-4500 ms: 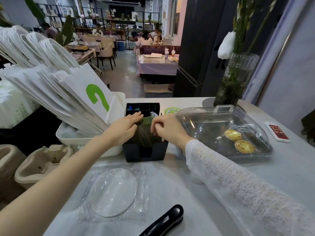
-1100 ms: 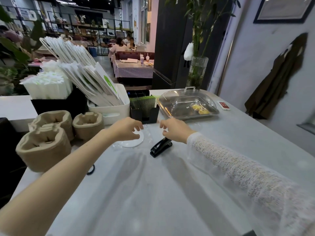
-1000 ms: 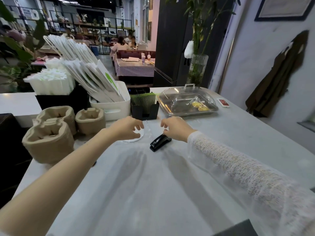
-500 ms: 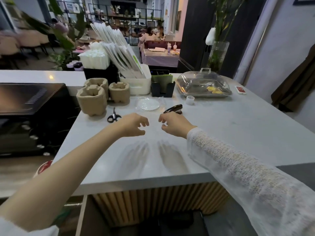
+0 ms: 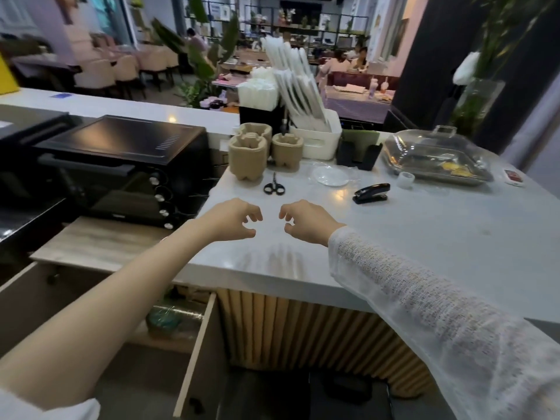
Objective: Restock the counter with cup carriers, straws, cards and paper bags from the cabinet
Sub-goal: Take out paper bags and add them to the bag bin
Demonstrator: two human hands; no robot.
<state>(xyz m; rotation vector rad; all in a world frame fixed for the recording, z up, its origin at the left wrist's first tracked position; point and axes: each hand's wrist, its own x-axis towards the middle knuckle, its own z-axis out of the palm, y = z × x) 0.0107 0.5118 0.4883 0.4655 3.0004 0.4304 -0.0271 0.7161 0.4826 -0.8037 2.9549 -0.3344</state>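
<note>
An open cabinet sits low left, its contents blurred, perhaps wrapped stock. Cup carriers, straws, paper bags and cards stand on the counter. Left hand and right hand hover empty, fingers loosely curled. Bend low and check contents before reaching.

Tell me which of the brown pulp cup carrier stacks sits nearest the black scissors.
The front left brown pulp cup carrier stack, the one closest to the counter edge; the black scissors lie just right of its base. The other two stand farther back.
</note>
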